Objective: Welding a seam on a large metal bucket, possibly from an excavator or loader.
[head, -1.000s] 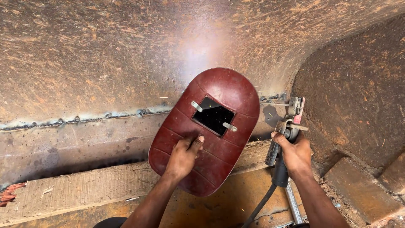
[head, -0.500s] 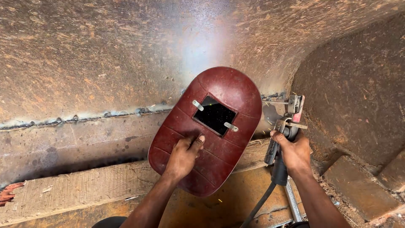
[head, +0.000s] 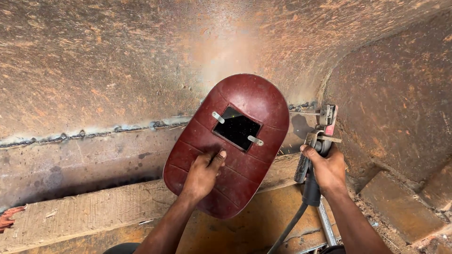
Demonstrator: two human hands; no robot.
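My left hand (head: 203, 173) holds up a dark red hand-held welding shield (head: 256, 106) with a small dark window, tilted to the right. It covers part of the weld seam (head: 94, 133) that runs along the rusty curved steel wall (head: 117, 61). My right hand (head: 329, 168) grips an electrode holder (head: 316, 146) with a black handle and cable (head: 287, 230). The holder's jaws point up toward the corner where the seam meets the right-hand plate. A thin electrode (head: 305, 113) reaches left from the jaws behind the shield.
A rusty steel plate (head: 400, 99) closes off the right side. Worn wooden planks (head: 94, 211) lie below the seam. A metal bar (head: 326, 228) lies near my right forearm. Rusty blocks (head: 400, 207) sit at the lower right.
The shield has shifted very slightly up and right with my left hand. My right hand and the electrode holder stay where they were.
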